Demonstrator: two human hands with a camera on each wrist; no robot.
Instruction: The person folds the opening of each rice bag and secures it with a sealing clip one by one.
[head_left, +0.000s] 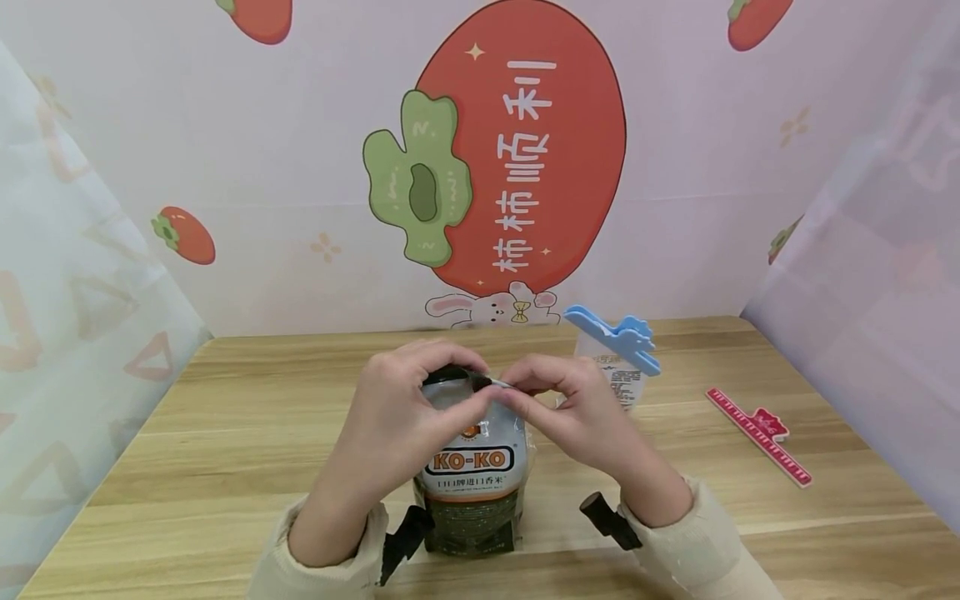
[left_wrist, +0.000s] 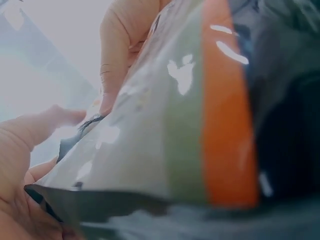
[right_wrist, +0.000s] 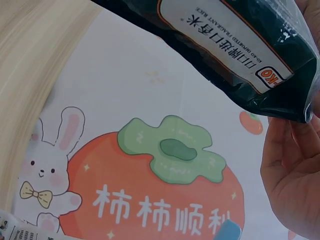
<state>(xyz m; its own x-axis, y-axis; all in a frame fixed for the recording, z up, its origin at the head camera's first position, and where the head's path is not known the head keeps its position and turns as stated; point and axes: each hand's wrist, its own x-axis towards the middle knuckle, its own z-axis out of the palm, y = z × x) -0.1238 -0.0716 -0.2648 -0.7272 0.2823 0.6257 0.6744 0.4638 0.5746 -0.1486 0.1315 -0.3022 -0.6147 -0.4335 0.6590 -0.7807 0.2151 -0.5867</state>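
A KO-KO rice bag (head_left: 474, 521) stands upright on the table, dark below with a pale upper panel and an orange stripe. At its top edge my left hand (head_left: 393, 412) pinches the bag between thumb and fingers. Close beside it, thumb tips nearly touching, my right hand (head_left: 573, 408) pinches the same top edge. Glossy film of the rice bag (left_wrist: 145, 150) fills much of the left wrist view. In the right wrist view the rice bag (right_wrist: 225, 55) appears slanted, its printed label readable. The fingers hide part of the bag's mouth.
Behind my right hand stands a white printed packet (head_left: 628, 390) with a blue sealing clip (head_left: 615, 337) across its top. Farther right, a pinkish-red sealing clip (head_left: 759, 435) lies on the wooden table (head_left: 225, 467). A patterned backdrop (head_left: 285, 150) rises behind the table.
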